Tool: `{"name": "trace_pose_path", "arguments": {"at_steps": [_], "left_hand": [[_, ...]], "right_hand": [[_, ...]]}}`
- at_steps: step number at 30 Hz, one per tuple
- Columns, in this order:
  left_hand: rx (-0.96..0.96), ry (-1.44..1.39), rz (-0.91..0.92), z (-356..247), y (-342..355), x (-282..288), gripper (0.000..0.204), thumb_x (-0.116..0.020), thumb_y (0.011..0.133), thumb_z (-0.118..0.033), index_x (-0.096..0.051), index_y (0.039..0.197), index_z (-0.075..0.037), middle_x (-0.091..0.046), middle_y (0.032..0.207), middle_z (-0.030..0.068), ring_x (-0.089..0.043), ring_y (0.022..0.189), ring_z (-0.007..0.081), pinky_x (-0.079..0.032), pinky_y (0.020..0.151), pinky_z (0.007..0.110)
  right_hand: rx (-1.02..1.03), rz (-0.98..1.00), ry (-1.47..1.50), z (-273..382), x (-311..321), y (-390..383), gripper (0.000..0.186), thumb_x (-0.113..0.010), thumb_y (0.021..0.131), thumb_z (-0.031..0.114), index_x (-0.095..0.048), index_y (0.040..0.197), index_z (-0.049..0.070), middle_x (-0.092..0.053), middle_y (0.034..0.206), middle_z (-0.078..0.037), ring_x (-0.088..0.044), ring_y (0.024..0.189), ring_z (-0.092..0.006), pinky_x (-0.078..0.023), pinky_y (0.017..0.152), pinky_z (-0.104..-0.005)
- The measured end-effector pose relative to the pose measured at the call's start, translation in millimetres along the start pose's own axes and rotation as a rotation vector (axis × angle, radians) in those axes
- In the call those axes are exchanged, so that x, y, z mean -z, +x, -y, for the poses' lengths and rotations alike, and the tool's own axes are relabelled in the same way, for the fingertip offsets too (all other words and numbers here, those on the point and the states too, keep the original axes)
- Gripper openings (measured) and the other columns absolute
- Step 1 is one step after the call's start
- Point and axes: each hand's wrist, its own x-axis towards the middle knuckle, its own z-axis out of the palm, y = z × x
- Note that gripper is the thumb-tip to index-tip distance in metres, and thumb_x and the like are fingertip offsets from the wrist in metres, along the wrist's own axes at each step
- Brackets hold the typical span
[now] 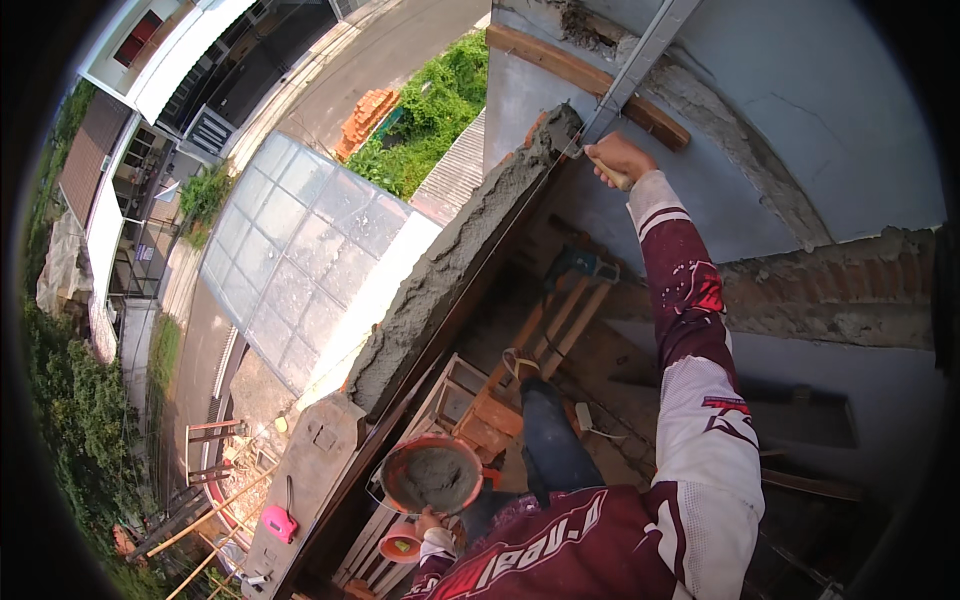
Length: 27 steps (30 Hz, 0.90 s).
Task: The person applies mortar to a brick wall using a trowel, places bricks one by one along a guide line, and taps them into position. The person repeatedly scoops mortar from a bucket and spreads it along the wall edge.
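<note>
My right hand [622, 161] reaches far forward, its fingers wrapped round the pale handle of a trowel [622, 181]. The trowel's blade is mostly hidden beside the mortar at the wall's far end. A rough layer of wet grey mortar [440, 272] runs along the top of the narrow wall, with a thin string line beside it. Near my body, my left hand [430, 522] grips the lower rim of an orange bucket [386, 476]. Grey mortar [436, 478] fills much of that bucket.
A pink tape measure [280, 523] lies on the concrete ledge [322, 437]. Below stand wooden planks, bricks [494, 412] and a smaller orange bucket [400, 545]. A metal post [640, 65] and wooden batten [550, 60] border the wall's far end. Left of the wall is a drop to a glazed roof [290, 230].
</note>
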Motion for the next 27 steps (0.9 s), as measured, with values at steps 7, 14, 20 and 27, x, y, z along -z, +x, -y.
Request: {"name": "trace_pose_path", "arguments": {"at_steps": [7, 14, 20, 27], "left_hand": [[-0.077, 0.201, 0.064, 7, 9, -19, 0.031, -0.056, 0.091, -0.023, -0.064, 0.077, 0.004, -0.066, 0.062, 0.0142, -0.063, 0.050, 0.0231, -0.048, 0.040, 0.036], [-0.262, 0.658, 0.099, 43, 68, 3, 0.028, -0.054, 0.094, -0.029, -0.069, 0.095, -0.006, -0.071, 0.076, 0.0127, -0.068, 0.064, 0.0257, -0.055, 0.057, 0.040], [-0.230, 0.694, 0.191, 36, 82, 5, 0.031, -0.047, 0.098, -0.029, -0.067, 0.108, -0.007, -0.071, 0.078, 0.0119, -0.068, 0.065, 0.0240, -0.055, 0.059, 0.039], [-0.169, 0.446, 0.147, -4, 13, -9, 0.030, -0.050, 0.096, -0.025, -0.066, 0.099, 0.000, -0.069, 0.070, 0.0159, -0.065, 0.055, 0.0233, -0.052, 0.046, 0.036]], "right_hand": [[0.074, 0.085, -0.039, -11, -25, -36, 0.038, -0.051, 0.096, 0.034, -0.056, 0.082, 0.000, -0.058, 0.071, -0.007, -0.055, 0.051, -0.0150, -0.047, 0.043, -0.0305], [0.044, -0.035, 0.173, -29, -34, -28, 0.035, -0.053, 0.095, 0.030, -0.056, 0.083, -0.003, -0.057, 0.068, -0.009, -0.055, 0.049, -0.0175, -0.044, 0.040, -0.0343], [0.118, 0.055, -0.013, -17, -52, -43, 0.036, -0.051, 0.096, 0.033, -0.053, 0.078, 0.002, -0.054, 0.066, -0.005, -0.052, 0.049, -0.0135, -0.044, 0.041, -0.0315], [0.438, -0.172, -0.613, -16, -60, -81, 0.027, -0.055, 0.088, 0.029, -0.063, 0.093, 0.004, -0.066, 0.084, -0.019, -0.065, 0.080, -0.0392, -0.051, 0.068, -0.0479]]}}
